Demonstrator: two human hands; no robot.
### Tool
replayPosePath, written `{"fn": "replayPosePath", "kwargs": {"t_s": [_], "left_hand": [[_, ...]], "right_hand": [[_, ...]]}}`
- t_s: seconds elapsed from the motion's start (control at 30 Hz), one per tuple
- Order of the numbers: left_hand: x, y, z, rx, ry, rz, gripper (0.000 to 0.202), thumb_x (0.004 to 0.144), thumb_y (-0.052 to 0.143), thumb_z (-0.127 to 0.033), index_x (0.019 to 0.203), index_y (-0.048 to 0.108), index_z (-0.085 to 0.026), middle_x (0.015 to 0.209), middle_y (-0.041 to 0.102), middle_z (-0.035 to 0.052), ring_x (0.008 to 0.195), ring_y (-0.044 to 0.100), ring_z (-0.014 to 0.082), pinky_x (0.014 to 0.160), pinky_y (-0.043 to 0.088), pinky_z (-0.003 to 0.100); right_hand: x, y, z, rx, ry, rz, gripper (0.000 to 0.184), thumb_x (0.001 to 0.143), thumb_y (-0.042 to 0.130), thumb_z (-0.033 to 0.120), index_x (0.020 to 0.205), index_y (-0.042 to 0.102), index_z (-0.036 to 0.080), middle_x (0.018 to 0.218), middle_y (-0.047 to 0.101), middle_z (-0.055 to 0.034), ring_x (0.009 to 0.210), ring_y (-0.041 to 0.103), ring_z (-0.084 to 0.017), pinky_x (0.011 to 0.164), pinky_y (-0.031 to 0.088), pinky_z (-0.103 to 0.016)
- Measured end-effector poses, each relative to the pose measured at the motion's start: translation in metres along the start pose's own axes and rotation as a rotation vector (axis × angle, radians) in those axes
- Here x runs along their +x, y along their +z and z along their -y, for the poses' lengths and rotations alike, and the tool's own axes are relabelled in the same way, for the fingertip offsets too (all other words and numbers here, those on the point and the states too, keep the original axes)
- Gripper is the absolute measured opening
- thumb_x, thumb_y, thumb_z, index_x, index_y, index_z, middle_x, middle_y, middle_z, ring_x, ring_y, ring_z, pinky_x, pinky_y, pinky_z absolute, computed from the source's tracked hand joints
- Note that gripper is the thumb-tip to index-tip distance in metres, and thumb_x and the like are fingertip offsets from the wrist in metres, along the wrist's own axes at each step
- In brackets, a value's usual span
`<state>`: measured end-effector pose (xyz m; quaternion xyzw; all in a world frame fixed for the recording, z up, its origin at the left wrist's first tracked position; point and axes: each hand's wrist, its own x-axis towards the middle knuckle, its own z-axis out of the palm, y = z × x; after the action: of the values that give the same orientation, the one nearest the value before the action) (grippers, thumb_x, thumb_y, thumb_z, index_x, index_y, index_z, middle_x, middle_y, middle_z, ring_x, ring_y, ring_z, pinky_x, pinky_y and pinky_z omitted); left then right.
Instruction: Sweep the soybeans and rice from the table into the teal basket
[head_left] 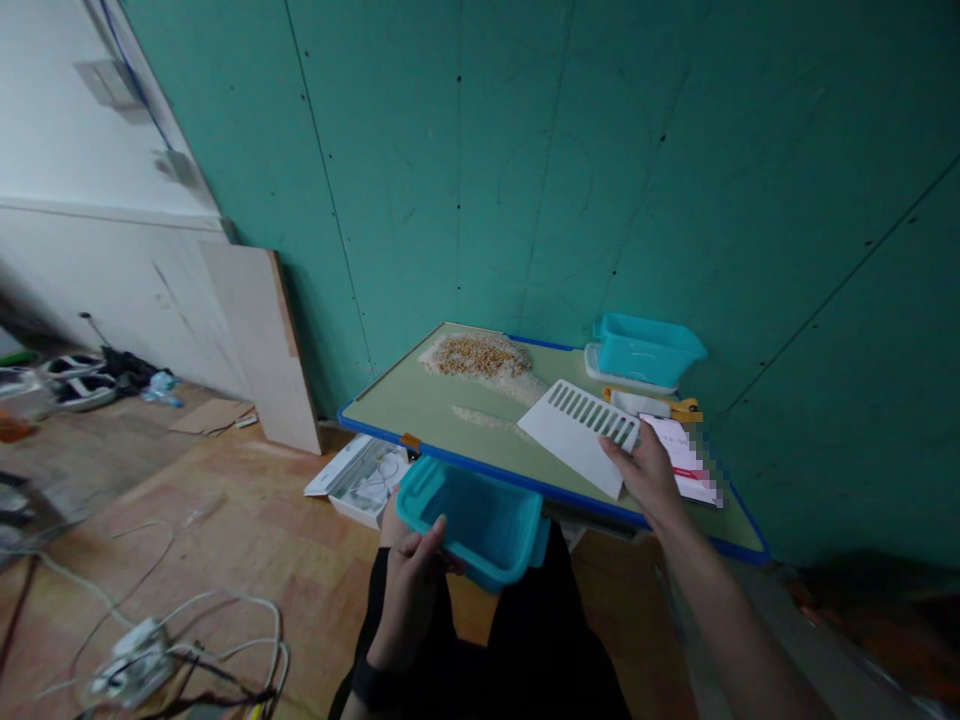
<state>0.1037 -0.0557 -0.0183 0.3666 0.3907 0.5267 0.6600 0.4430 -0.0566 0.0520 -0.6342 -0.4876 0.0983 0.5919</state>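
My left hand grips the near left rim of a teal plastic container, held just below the table's front edge, above my lap. My right hand is closed on the right end of a white flat scraper with a row of slots along its far side. The scraper lies tilted over the table top, its left corner by a thin streak of whitish, rice-like grains. Farther back is a pile of yellow-brown beans with whitish grains around it.
At the table's back right, a second teal container stands on a white lid. Near it lie a yellow-and-white item and a paper sheet. An open white box sits below the table; cables cover the floor at left.
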Motion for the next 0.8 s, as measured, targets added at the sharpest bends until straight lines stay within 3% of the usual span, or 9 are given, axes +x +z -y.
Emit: {"fn": "replayPosePath", "kwargs": {"t_s": [0.23, 0.47, 0.6, 0.8], "left_hand": [[-0.001, -0.002, -0.001, -0.079, -0.085, -0.045, 0.045, 0.068, 0.088, -0.051, 0.048, 0.069, -0.016, 0.047, 0.067, 0.0048, 0.044, 0.059, 0.0161, 0.051, 0.05, 0.028], [0.005, -0.009, 0.002, -0.046, -0.04, -0.05, 0.049, 0.07, 0.085, -0.056, 0.048, 0.07, -0.015, 0.049, 0.068, 0.0069, 0.046, 0.06, 0.0155, 0.053, 0.049, 0.027], [0.005, -0.013, 0.004, -0.038, -0.025, 0.003, 0.05, 0.076, 0.08, -0.056, 0.05, 0.071, -0.015, 0.048, 0.068, 0.0072, 0.045, 0.061, 0.016, 0.053, 0.048, 0.027], [0.008, -0.017, 0.004, -0.055, -0.06, 0.045, 0.054, 0.069, 0.083, -0.064, 0.053, 0.07, -0.014, 0.05, 0.069, 0.0072, 0.045, 0.063, 0.017, 0.05, 0.051, 0.027]], "right_hand": [[-0.004, 0.0, -0.004, 0.02, 0.007, 0.018, 0.048, 0.081, 0.072, 0.054, 0.114, 0.057, 0.023, 0.11, 0.072, -0.0101, 0.102, 0.069, -0.03, 0.094, 0.053, -0.049], [-0.003, 0.0, -0.001, -0.013, 0.007, 0.021, 0.051, 0.078, 0.074, 0.057, 0.112, 0.057, 0.022, 0.11, 0.073, -0.0115, 0.105, 0.068, -0.032, 0.097, 0.051, -0.053], [-0.001, -0.001, -0.001, -0.017, 0.02, 0.046, 0.055, 0.078, 0.073, 0.057, 0.116, 0.057, 0.022, 0.114, 0.071, -0.0121, 0.108, 0.067, -0.032, 0.098, 0.05, -0.053], [-0.003, 0.002, 0.002, -0.079, 0.001, 0.045, 0.051, 0.078, 0.072, 0.059, 0.11, 0.059, 0.021, 0.108, 0.072, -0.0116, 0.104, 0.067, -0.032, 0.094, 0.052, -0.051]]}}
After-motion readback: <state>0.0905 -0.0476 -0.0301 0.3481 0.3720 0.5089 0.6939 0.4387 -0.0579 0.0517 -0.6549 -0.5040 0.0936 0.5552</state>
